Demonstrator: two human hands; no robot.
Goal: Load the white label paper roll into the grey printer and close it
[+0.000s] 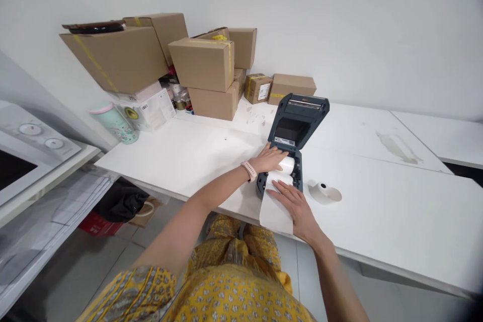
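A dark blue label printer [298, 126] stands on the white table with its lid raised. Inside its bay lies a white paper roll [288, 165], and a wide paper strip [277, 211] runs from it over the printer's front toward the table edge. My left hand [268, 158], with a pale watch band at the wrist, reaches over the left side of the bay, its outstretched fingers against the roll. Lying flat on the strip are the spread fingers of my right hand [296, 206]; that thumb is hard to see. A second, smaller paper roll [325, 192] rests right of the printer.
Cardboard boxes [204, 63] are stacked at the back left, with smaller cartons [292, 85] behind the printer. A mint-green tumbler [116, 123] stands beside a white box [149, 110]. At far left is a microwave [41, 146]. The table's front edge is close to my body.
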